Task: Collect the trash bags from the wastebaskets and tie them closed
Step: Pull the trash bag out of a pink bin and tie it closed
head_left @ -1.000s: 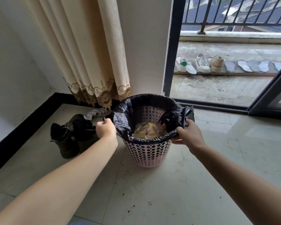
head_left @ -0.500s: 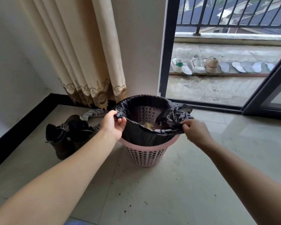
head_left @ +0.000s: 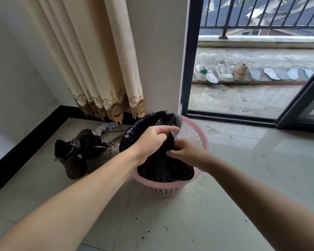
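While both hands meet over the pink wastebasket (head_left: 194, 134), the black trash bag (head_left: 159, 167) sits gathered at its centre, not yet tied. The left hand (head_left: 152, 140) is curled in a pinch on the bunched plastic at the bag's neck; the right hand (head_left: 187, 153), fingers pressed together, grips the same bunch from about four o'clock. At ten o'clock of the basket the bag's edge still hugs the rim, and that looks like the danger: lift now and that snagged side could tear, or tip the light basket. A loose neck could also spill litter onto the tiled floor (head_left: 170, 223), already speckled with crumbs. Dark boots (head_left: 74, 156) stand at nine o'clock, well apart.
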Demonstrator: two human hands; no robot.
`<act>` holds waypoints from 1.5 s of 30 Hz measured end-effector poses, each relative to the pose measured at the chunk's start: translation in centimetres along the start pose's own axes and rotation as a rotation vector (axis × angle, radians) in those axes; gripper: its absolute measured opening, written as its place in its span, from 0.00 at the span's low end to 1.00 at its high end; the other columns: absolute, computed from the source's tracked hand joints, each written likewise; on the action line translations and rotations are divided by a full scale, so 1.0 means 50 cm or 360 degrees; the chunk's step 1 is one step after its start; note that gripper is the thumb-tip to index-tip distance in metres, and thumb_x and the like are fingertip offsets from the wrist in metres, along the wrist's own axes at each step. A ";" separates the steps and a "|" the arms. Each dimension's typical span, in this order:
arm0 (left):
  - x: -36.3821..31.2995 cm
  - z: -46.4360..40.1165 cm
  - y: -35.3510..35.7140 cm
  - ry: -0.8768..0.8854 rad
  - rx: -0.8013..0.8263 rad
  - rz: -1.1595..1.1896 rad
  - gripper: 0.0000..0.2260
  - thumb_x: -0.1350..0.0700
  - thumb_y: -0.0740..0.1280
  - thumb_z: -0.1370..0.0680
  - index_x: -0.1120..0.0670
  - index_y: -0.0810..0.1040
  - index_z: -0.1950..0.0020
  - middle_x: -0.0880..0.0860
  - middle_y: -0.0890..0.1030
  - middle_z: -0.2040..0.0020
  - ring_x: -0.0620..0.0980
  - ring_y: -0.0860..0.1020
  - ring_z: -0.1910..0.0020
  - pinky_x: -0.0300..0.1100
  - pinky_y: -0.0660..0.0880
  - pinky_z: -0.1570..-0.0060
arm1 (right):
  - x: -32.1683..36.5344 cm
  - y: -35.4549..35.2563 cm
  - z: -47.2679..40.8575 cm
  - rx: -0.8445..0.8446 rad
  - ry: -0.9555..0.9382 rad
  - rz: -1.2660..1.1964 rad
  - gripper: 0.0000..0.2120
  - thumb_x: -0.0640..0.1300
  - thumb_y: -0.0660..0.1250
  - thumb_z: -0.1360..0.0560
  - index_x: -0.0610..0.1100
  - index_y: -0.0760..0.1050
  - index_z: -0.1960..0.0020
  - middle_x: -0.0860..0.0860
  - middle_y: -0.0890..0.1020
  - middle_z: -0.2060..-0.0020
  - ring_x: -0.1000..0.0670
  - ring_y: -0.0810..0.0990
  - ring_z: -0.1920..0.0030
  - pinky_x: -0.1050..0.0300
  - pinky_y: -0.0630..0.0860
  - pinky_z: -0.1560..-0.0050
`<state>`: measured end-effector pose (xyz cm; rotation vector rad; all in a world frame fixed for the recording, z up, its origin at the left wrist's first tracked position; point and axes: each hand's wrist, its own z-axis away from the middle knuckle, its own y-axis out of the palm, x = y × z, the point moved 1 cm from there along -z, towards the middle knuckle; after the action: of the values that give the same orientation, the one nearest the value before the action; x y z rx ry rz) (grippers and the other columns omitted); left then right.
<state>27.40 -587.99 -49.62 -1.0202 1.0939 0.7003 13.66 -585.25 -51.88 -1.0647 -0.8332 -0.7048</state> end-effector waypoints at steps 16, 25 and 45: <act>0.104 -0.016 -0.113 0.0037 -0.0637 -0.1095 0.20 0.71 0.58 0.30 0.58 0.78 0.43 0.57 0.80 0.50 0.58 0.77 0.50 0.45 0.73 0.58 | -0.058 -0.055 -0.031 -0.0242 0.0350 0.0085 0.09 0.40 0.57 0.30 0.38 0.76 0.61 0.44 0.75 0.66 0.47 0.75 0.62 0.56 0.71 0.59; 0.009 0.007 0.019 0.0124 -0.0241 -0.0358 0.15 0.68 0.59 0.32 0.51 0.77 0.53 0.53 0.80 0.55 0.52 0.77 0.52 0.40 0.71 0.54 | -0.019 0.016 -0.022 0.0141 -0.0140 0.0034 0.28 0.36 0.68 0.27 0.49 0.63 0.31 0.54 0.72 0.45 0.59 0.71 0.44 0.74 0.67 0.43; 0.124 -0.022 -0.110 -0.0062 -0.0519 -0.1281 0.10 0.62 0.60 0.24 0.57 0.78 0.46 0.55 0.72 0.39 0.57 0.71 0.39 0.48 0.72 0.43 | -0.053 -0.024 -0.003 0.0001 0.0034 0.0072 0.09 0.39 0.66 0.26 0.50 0.77 0.49 0.54 0.81 0.54 0.55 0.78 0.51 0.66 0.73 0.51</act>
<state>33.77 -591.30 -53.87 -1.5819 0.4561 0.2338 11.35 -585.55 -53.65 -1.0709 -0.7885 -0.6765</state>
